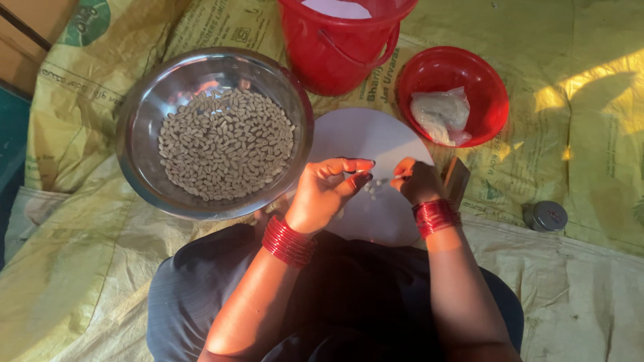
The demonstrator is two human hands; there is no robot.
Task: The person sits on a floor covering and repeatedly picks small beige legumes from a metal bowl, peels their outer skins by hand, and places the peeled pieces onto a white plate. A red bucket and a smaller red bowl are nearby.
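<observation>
My left hand (327, 191) hovers over a round white board (362, 144), fingers pinched on a small pale nut kernel. My right hand (416, 179) is just beside it over the same board, fingertips closed on another small piece; what exactly it grips is too small to tell. A few pale kernels (370, 191) lie on the board between my hands. Left of the board stands a large steel bowl (141, 107) filled with pale peeled nuts (225, 144). Both wrists wear red bangles.
A red bucket (339, 47) stands behind the board, and a red bowl (486, 80) holding a white plastic bag (441, 115) sits at the back right. A small brown block (457, 179) lies by my right hand. A small round tin (545, 216) rests on the yellow sacking (590, 134).
</observation>
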